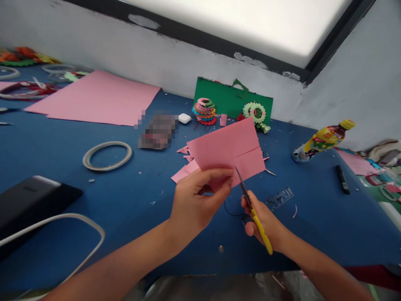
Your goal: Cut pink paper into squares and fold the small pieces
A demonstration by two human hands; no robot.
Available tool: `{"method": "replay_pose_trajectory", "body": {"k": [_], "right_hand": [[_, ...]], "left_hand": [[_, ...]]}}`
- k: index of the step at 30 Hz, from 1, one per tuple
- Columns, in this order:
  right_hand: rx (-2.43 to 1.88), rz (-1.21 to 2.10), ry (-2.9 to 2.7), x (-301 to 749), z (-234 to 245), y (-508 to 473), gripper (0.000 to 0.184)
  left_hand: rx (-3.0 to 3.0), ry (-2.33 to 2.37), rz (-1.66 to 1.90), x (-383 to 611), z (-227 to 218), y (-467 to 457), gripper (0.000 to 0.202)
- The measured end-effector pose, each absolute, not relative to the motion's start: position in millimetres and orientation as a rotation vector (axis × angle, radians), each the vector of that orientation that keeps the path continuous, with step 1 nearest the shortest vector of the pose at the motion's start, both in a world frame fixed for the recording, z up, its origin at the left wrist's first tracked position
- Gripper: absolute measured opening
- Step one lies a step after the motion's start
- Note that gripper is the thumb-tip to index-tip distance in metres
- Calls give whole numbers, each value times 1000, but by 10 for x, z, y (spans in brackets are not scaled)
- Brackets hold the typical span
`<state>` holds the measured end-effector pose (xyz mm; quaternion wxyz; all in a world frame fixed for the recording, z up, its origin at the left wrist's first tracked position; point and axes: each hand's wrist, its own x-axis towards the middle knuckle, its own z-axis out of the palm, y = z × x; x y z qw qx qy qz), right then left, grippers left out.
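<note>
Pinching pink paper (224, 144) that extends beyond it, the left hand (196, 198) flanks scissors (261, 231) gripped in the right hand (267, 219).

Pixelation obscures the grey, flat, rectangular object (159, 131). The left picture edge crops the black, box-shaped device (37, 198). The right hand (269, 219) partly covers the transparent plastic ruler (280, 198).

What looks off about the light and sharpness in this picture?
Head view: the white panel up top is blown out; blocky pixels mask a flat object on the table; clutter at the right edge looks soft; the pink paper in the left hand has clearer edges.
</note>
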<state>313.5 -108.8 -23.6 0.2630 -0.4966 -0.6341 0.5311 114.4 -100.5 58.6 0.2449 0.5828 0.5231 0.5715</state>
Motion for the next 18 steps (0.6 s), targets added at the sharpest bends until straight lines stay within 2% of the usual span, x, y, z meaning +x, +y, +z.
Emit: {"method": "replay_pose_trajectory", "body": {"k": [11,18], "right_hand": [[-1373,1319,-1811,3101,-136,-1042,27],[-1342,1234,-1946,3092,-24,-1025,36]], "left_hand": [[1500,1378,1493,1126,568,-964,10],[1481,1358,1478,1124,566,-956,8]]}}
